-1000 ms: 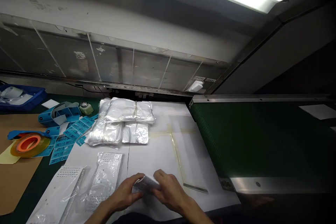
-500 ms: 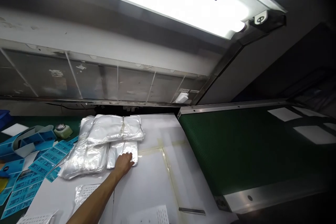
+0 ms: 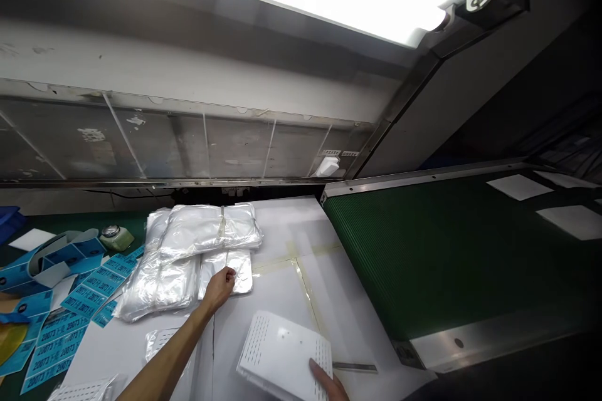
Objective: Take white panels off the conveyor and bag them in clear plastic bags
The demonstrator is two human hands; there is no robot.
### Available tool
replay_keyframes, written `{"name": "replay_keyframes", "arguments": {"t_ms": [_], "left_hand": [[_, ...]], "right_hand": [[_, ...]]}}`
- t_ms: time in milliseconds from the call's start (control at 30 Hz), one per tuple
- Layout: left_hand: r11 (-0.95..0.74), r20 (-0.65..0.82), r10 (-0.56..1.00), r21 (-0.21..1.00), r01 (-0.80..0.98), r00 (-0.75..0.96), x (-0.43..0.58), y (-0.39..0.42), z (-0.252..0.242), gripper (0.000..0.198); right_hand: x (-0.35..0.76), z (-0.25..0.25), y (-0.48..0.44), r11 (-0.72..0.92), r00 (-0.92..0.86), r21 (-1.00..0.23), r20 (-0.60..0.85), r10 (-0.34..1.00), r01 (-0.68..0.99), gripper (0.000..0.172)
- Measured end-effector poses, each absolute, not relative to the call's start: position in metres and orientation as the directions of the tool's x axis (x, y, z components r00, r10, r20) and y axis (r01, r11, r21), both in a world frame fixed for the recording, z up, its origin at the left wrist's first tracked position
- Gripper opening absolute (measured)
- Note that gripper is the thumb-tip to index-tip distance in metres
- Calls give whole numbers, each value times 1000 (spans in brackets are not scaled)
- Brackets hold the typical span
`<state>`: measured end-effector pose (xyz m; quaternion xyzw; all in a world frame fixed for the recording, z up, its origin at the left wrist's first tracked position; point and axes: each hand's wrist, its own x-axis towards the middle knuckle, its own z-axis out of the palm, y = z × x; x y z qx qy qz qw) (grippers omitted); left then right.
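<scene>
At left hand fingertips lies a silvery bag; right hand grips panel

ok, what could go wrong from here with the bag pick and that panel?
1. The left hand touches the top of a slippery-looking small bag stack; it may lift several bags.
2. A bigger bag bundle overlaps that stack's far end and could get dragged.
3. The right hand holds the white perforated panel by one corner only; it may tip or slip.
</scene>
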<state>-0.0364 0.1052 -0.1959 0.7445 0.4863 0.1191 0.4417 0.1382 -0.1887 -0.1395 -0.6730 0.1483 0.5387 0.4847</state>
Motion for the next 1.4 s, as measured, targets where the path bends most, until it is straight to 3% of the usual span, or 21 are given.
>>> {"name": "replay_keyframes", "arguments": {"t_ms": [133,233,300,567,667,833,1067,1200,1267,1333,1400], "left_hand": [[-53,-254,834,847,529,491,-33,110,-182,27],[-43,-210,852,885,463,481,-29,113,-165,29],[-34,-184,867,905,424,463,-27,115,-153,30],[96,-171,872,979,182,460,-24,107,-77,37],[138,-189,810,982,133,555,-26,75,-34,34],[252,-257,664,961,114,702,-35,14,8,24],[361,-329,685,928,88,650,-80,-36,-26,29],[694,-483,589,713,-99,648,-96,-67,-48,36],[768,-488,549,615,-180,679,-95,-76,-52,39],[706,-474,605,691,-157,640,-92,-76,-54,41],[504,-426,744,864,-14,515,-89,-68,-54,40]], "right_hand": [[140,-111,-179,-409,549,-673,-739,390,-616,107],[140,-80,-168,-404,730,-855,-499,468,-326,110],[140,-60,-160,-442,768,-889,-364,527,-118,100],[135,-30,-141,-443,588,-829,-179,789,341,34],[124,-14,-124,-381,583,-813,-64,810,440,25],[101,16,-99,-258,431,-785,12,902,563,28],[83,-1,-125,-92,89,-689,-40,995,719,20],[76,-16,-134,-51,25,-462,-61,998,886,19],[71,-17,-130,-26,9,-363,-47,999,931,22],[70,-12,-124,-31,21,-364,-31,999,931,22],[76,-6,-120,-101,97,-493,-33,995,864,23]]}}
